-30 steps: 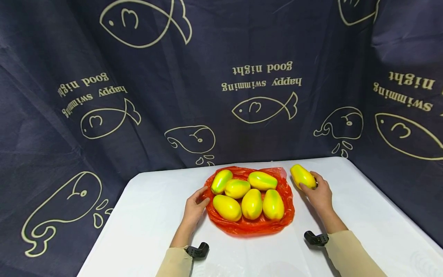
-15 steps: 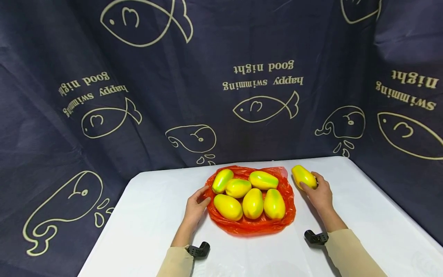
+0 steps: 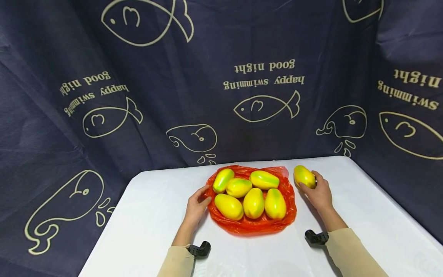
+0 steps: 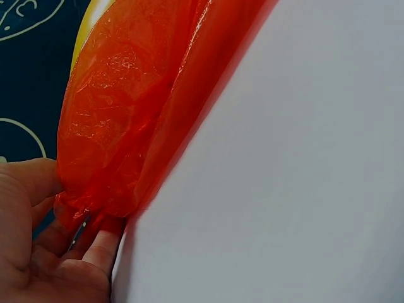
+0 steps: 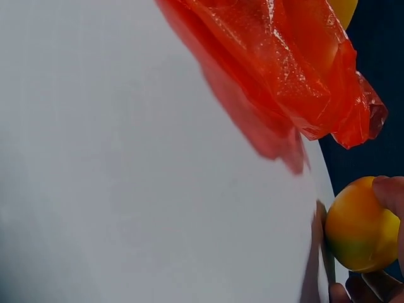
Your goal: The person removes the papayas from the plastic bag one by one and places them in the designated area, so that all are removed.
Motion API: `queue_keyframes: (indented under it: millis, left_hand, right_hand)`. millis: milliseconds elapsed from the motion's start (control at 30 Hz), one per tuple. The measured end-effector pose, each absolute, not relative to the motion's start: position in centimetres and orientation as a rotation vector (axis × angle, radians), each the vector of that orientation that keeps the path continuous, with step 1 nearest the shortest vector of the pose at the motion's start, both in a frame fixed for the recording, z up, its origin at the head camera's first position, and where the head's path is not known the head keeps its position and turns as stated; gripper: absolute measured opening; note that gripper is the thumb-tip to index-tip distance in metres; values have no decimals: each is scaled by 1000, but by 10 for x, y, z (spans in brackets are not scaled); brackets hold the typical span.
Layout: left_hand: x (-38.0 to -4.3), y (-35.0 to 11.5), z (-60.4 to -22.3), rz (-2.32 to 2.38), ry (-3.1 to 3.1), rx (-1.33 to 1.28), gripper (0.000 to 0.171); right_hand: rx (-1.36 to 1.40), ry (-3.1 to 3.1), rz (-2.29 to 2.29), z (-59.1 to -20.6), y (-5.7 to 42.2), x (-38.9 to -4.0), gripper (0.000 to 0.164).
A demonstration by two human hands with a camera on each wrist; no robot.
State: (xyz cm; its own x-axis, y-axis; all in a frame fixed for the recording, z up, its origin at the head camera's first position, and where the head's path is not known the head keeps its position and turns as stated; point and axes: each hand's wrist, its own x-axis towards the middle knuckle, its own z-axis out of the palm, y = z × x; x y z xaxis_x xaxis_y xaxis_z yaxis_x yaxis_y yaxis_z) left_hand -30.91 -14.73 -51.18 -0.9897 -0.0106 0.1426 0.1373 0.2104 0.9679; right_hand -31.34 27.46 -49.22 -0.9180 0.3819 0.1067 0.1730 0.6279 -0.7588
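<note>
A red plastic bag (image 3: 242, 228), its mouth spread wide, lies on the white table with several yellow-green papayas (image 3: 253, 204) inside. At the bag's left rim, my left hand (image 3: 195, 207) pinches the gathered plastic; the left wrist view shows the red film (image 4: 120, 126) bunched between thumb and fingers. Right of the bag, my right hand (image 3: 320, 195) grips a single papaya (image 3: 304, 176), thumb on the near side. In the right wrist view that papaya (image 5: 363, 224) sits low at the right edge, and most of the hand is out of frame.
The white tabletop (image 3: 149, 215) runs on both sides of the bag. A dark blue cloth (image 3: 207, 96) printed with fish and whales hangs behind and beside the table. Each wrist wears a black camera (image 3: 199, 249) on a band.
The papaya in my right hand has turned slightly, its far end swinging a little to the right. My left hand stays at the bag's rim. The whole head view has shifted slightly.
</note>
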Motion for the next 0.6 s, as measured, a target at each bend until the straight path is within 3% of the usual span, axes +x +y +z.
queue_keyframes:
  millis: [600]
  left_hand:
    - [-287, -143, -479, -1947, -2329, -164, 48]
  right_hand:
    - [-312, -2668, 1110, -489, 277, -313, 81]
